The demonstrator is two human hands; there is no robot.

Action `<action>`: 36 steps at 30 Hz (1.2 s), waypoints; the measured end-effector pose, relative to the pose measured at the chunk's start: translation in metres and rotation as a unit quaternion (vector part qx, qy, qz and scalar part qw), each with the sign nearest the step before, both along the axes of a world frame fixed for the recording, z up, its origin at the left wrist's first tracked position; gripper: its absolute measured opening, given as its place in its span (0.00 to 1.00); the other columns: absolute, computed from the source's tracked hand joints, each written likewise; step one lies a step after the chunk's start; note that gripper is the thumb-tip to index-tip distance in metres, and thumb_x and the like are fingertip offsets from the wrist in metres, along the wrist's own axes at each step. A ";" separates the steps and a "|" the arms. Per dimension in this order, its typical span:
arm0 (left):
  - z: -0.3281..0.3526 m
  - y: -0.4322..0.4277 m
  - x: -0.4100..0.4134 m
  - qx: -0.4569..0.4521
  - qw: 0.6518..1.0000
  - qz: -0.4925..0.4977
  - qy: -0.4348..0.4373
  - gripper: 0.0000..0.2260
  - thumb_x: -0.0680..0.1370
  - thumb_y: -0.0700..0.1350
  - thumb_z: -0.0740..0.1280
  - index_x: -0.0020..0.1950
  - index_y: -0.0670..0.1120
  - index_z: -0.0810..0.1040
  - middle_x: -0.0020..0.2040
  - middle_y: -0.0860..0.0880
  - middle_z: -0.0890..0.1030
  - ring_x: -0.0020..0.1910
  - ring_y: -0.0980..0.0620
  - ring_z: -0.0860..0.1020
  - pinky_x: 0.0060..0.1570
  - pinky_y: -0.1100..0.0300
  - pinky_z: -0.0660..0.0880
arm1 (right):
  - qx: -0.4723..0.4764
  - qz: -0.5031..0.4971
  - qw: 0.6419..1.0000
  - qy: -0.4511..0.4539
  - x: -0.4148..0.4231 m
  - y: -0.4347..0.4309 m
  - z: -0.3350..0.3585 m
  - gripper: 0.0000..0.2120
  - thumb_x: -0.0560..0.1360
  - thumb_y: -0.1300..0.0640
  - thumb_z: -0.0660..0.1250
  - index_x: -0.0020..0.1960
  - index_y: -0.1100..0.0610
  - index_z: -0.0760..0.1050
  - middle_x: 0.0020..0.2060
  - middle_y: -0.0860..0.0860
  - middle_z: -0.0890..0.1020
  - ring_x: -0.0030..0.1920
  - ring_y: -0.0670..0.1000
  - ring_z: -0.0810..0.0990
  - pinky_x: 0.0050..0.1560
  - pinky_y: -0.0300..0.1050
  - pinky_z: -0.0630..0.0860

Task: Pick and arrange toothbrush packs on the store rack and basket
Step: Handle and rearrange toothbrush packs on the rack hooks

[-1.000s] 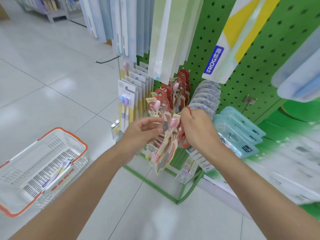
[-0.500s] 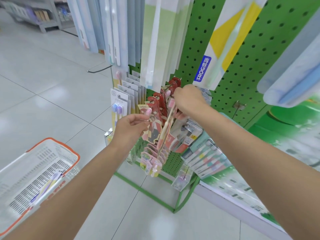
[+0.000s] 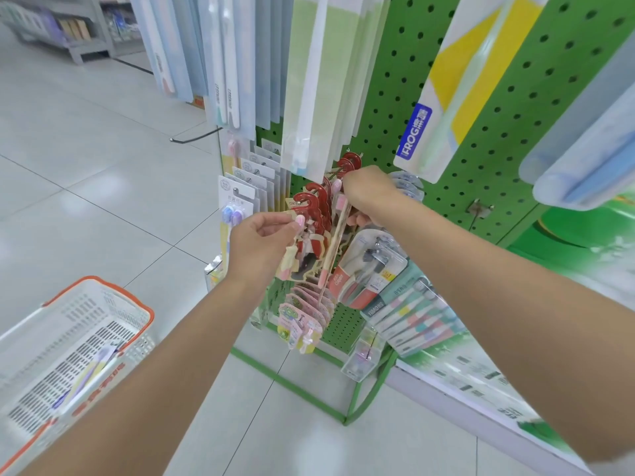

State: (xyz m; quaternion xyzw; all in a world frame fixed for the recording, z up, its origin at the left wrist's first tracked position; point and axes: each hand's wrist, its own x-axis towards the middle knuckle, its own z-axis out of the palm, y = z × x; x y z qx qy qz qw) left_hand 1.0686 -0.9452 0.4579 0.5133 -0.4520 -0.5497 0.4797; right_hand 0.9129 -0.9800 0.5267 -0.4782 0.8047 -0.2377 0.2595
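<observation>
- At mid-height on the green pegboard rack [image 3: 481, 108]: row of red-hooked toothbrush packs [image 3: 318, 197] hanging from a peg.
- Left hand [image 3: 263, 238]: thumb and fingertips pinching the front pack [image 3: 292, 259] of that row, just beside its pink brush head.
- Right hand [image 3: 369, 197]: fingers curled round the upper end of a second pack [image 3: 341, 204], seen edge-on, close to the peg; contact with the peg itself hidden.
- Below the row: pink character packs [image 3: 305, 310]; to their right, a Colgate pack [image 3: 355, 281] and pastel multi-brush packs [image 3: 412, 314].
- Left of the row: white-carded packs [image 3: 240, 197] with purple brush heads.
- Above: long hanging packs, one marked FROG [image 3: 443, 97].
- On the tiled floor [image 3: 86, 166], lower left: white basket [image 3: 86, 317] with orange rim, holding one purple-and-yellow toothbrush pack [image 3: 87, 371].
</observation>
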 end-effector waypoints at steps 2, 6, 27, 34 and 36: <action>0.001 -0.003 -0.004 0.001 1.000 0.011 0.004 0.04 0.74 0.42 0.74 0.47 0.47 0.81 0.42 0.48 0.81 0.38 0.56 0.78 0.40 0.64 0.74 | 0.007 -0.012 1.000 -0.018 -0.006 -0.005 -0.002 0.14 0.81 0.58 0.56 0.36 0.55 0.67 0.33 0.52 0.73 0.21 0.46 0.74 0.25 0.39 0.74; 0.000 -0.006 -0.008 -0.001 1.000 0.018 0.005 0.05 0.74 0.42 0.74 0.47 0.48 0.80 0.42 0.47 0.81 0.39 0.53 0.79 0.41 0.61 0.75 | 0.026 -0.018 0.999 -0.013 -0.011 -0.004 0.006 0.11 0.81 0.60 0.58 0.44 0.63 0.75 0.30 0.54 0.75 0.23 0.49 0.73 0.20 0.37 0.70; -0.004 -0.026 -0.015 -0.069 0.995 0.038 -0.062 0.12 0.80 0.35 0.61 0.54 0.49 0.79 0.47 0.57 0.78 0.49 0.52 0.75 0.57 0.53 0.75 | -0.061 0.055 0.995 0.052 -0.036 -0.022 -0.011 0.13 0.77 0.56 0.70 0.52 0.66 0.82 0.40 0.61 0.84 0.35 0.51 0.75 0.48 0.51 0.79; -0.014 -0.019 -0.019 -0.091 0.993 0.029 -0.066 0.09 0.80 0.39 0.65 0.53 0.52 0.79 0.48 0.58 0.80 0.41 0.60 0.76 0.46 0.65 0.75 | -0.128 0.108 0.983 0.076 -0.038 -0.020 -0.018 0.14 0.79 0.53 0.67 0.48 0.63 0.82 0.38 0.61 0.80 0.36 0.52 0.73 0.44 0.46 0.74; -0.015 -0.016 -0.021 -0.094 0.993 0.036 -0.067 0.07 0.79 0.39 0.67 0.53 0.51 0.80 0.45 0.56 0.80 0.34 0.65 0.74 0.37 0.71 0.72 | -0.134 0.116 0.981 0.074 -0.038 -0.021 -0.019 0.13 0.80 0.53 0.65 0.50 0.62 0.83 0.42 0.60 0.83 0.39 0.52 0.76 0.48 0.47 0.76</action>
